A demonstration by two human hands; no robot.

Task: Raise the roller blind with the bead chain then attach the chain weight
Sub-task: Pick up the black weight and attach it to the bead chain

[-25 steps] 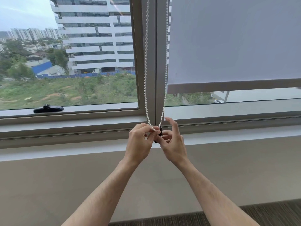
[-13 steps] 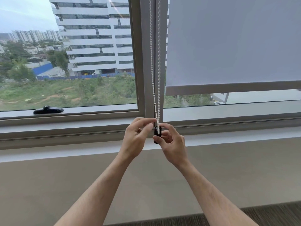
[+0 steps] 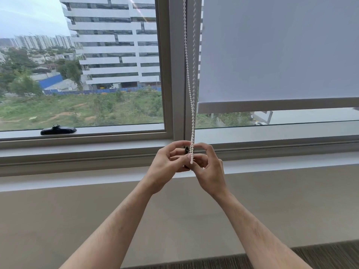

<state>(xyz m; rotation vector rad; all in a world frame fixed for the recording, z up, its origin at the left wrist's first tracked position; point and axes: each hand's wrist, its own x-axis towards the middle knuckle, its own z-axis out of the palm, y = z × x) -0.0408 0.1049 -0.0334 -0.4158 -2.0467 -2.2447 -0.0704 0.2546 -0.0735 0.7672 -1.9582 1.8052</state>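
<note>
A white bead chain point(image 3: 189, 78) hangs as a narrow loop down the grey window mullion. Its bottom end lies between my two hands, just below the sill. My left hand point(image 3: 167, 166) and my right hand point(image 3: 208, 169) meet there, fingertips pinched together around a small black chain weight point(image 3: 186, 150). Only slivers of the weight show between the fingers. The chain's lower end drapes over the front of my fingers. The pale grey roller blind point(image 3: 277, 49) covers most of the right pane, its bottom bar point(image 3: 272, 105) a short way above the sill.
A black window handle point(image 3: 58, 130) lies on the left pane's lower frame. The grey mullion point(image 3: 175, 70) divides the two panes. A beige wall runs below the sill point(image 3: 77, 152), and dark carpet point(image 3: 330, 253) shows at the bottom right.
The chain's two strands, spread into a V a second ago, now hang close together. Both hands have closed more tightly around the weight at the loop's bottom.
</note>
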